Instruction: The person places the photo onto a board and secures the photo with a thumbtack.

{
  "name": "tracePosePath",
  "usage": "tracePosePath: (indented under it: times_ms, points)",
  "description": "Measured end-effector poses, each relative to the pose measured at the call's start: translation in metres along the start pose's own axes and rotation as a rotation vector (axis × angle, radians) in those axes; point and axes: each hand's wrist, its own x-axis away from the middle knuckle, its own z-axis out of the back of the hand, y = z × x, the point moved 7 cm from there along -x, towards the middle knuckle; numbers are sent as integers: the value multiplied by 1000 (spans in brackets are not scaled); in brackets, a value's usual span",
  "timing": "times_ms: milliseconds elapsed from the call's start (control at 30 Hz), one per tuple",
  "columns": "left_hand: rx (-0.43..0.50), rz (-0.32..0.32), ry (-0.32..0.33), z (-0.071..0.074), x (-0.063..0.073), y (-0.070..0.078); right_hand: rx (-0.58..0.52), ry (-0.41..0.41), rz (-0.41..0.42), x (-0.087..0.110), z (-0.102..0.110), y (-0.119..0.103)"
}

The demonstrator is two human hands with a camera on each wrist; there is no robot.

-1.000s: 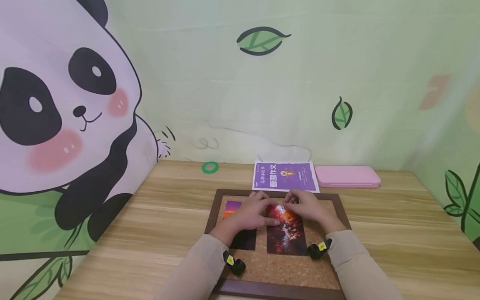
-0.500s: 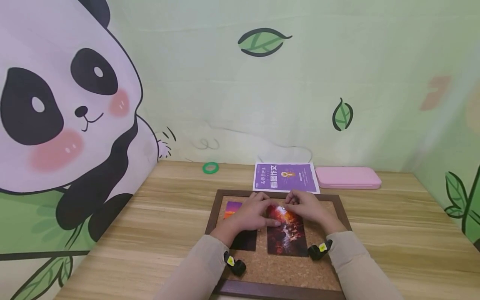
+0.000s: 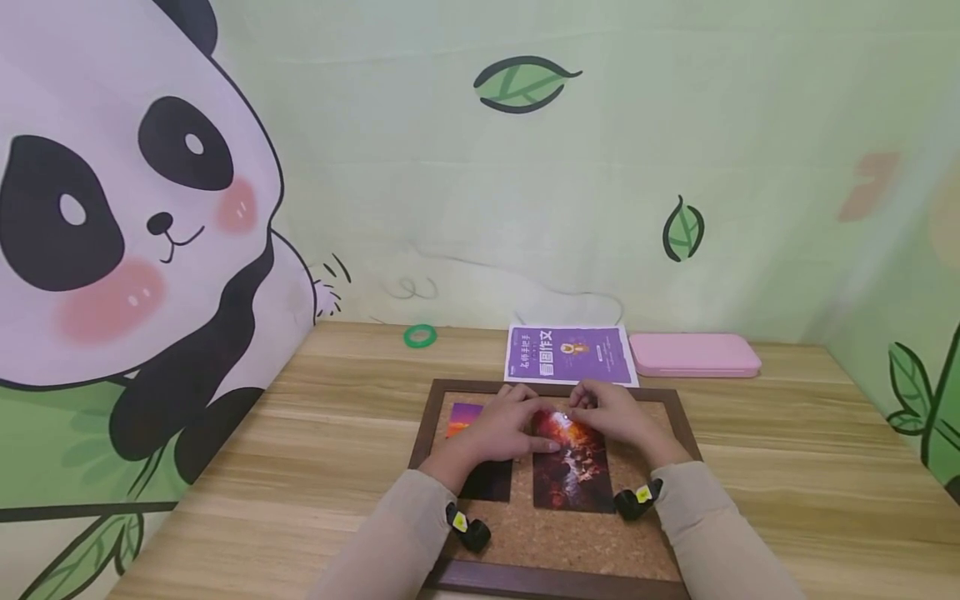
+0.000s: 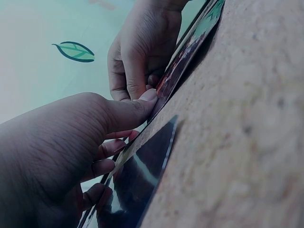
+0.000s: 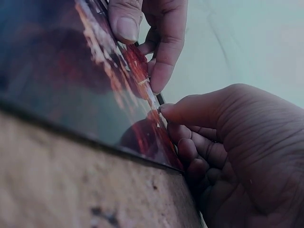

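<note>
A glossy red and dark photo (image 3: 573,475) lies on a cork board (image 3: 585,542) with a brown wooden frame. My left hand (image 3: 510,425) reaches over the board, its thumb and fingers resting on the photo's upper left part. At the photo's top edge, my right hand (image 3: 611,412) curls its fingers and pinches a small shiny pin-like piece (image 3: 566,417), mostly hidden by the fingertips. In the right wrist view, the right thumb tip meets the photo's edge beside the left fingers. A second photo (image 3: 467,414), purple and orange with a dark lower part, lies partly under my left forearm.
Behind the board lie a purple book (image 3: 573,354) and a pink case (image 3: 695,355). Farther left on the wooden table (image 3: 337,417) is a green tape ring (image 3: 420,336). A green wall cloth (image 3: 450,208) with a panda print stands close behind the table.
</note>
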Motion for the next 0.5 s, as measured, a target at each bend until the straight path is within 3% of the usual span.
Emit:
tracePosePath:
  times_ms: [500]
  points:
    - [-3,-4,8,1,0,0,-11,-3,-24,0,0,0]
